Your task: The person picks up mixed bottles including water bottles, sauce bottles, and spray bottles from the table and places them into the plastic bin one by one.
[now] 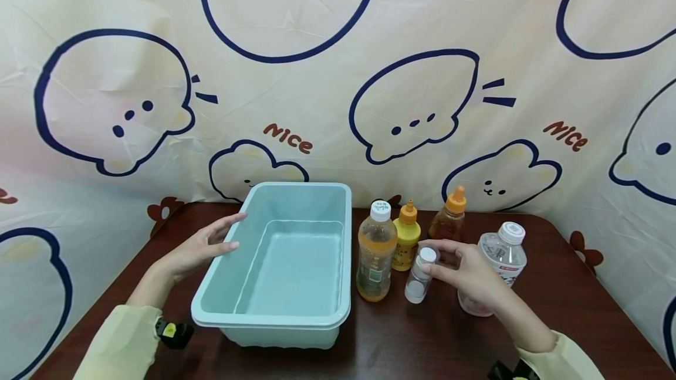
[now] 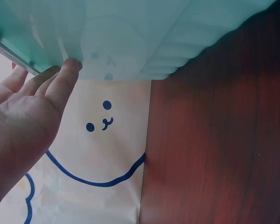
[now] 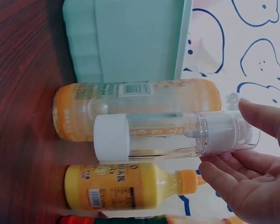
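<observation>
Pickup step imo; right hand [image 1: 469, 268] pinching clear cylindrical plastic bottle [image 1: 417, 284], left hand [image 1: 194, 250] loose-fingered on pale-green rectangular plastic tub [image 1: 274, 320]; next move probably needs steady grip.

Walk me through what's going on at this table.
A person's right hand grips a small clear bottle near its top, while the left hand touches the left rim of a pale teal bin. Four other bottles stand right of the bin: a white-capped one with orange bands, a yellow one, an orange-tipped amber one and a larger clear one. No bottle is inside the bin.
</observation>
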`<state>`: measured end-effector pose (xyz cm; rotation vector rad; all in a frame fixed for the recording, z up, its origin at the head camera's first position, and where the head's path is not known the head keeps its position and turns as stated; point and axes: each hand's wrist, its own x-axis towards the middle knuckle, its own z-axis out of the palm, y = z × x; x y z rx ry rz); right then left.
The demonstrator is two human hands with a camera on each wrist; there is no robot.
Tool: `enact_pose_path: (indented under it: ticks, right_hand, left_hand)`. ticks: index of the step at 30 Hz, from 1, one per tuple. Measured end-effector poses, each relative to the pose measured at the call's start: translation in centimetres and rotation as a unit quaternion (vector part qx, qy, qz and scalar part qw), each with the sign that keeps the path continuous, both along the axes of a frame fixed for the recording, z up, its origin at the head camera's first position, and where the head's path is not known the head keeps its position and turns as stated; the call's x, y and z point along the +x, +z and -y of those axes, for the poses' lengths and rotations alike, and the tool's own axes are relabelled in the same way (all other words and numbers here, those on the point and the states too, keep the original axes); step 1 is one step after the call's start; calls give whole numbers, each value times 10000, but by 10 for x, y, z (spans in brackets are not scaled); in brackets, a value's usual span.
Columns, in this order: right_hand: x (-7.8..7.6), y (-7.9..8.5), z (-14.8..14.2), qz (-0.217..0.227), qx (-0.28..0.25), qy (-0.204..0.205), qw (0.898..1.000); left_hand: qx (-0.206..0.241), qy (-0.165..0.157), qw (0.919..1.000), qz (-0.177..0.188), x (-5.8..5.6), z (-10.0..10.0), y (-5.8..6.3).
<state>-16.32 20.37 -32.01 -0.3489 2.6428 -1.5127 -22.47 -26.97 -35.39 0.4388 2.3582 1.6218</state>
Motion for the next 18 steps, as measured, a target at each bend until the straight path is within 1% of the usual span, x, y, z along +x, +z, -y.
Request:
enact_pose_path:
  ticks: [8,13,18]
  right_hand:
    - [5,8,3,-151,-89,263,9995]
    - [9,12,6,-310,-169,422,9985]
    - [11,17,10,-438,-210,529,9974]
  left_hand:
    - [35,85,9999,-131,3,-2,1]
    - [215,58,9996,-150,2,-3,1]
    - [371,54,9993,-85,2,-3,0]
